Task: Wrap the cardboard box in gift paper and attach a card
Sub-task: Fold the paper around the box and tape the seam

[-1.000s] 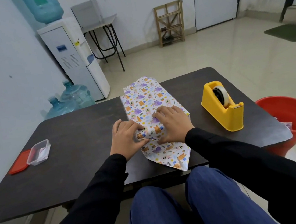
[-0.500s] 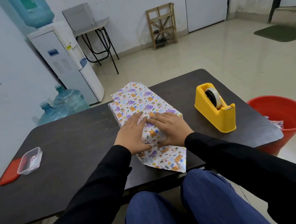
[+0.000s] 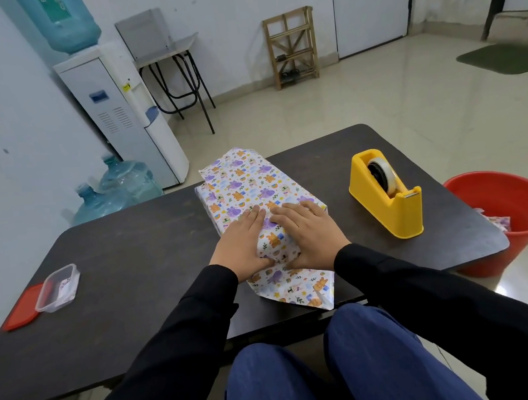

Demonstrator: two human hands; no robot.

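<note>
Patterned gift paper (image 3: 295,289) covers the cardboard box (image 3: 242,195), which lies mid-surface (image 3: 132,262), lengthways away from the person. Left hand (image 3: 241,244) and right hand (image 3: 308,231) lie side by side on top of its near end. The fingers (image 3: 253,215) are straight and flat, gripping nothing, prob. pinning the overlap so it can't spring open. Thumbs drop over the near edge, apparently creasing the paper there. A loose flap sticks out toward the person, unfolded, so the end isn't closed yet. Yellow tape dispenser (image 3: 386,200) stands near the right hand, handy for sealing. Clear tub (image 3: 57,288) and its red lid (image 3: 20,308) sit well apart on the left; contents too small to tell. Red bucket (image 3: 511,206) on the floor holds paper scraps.
</note>
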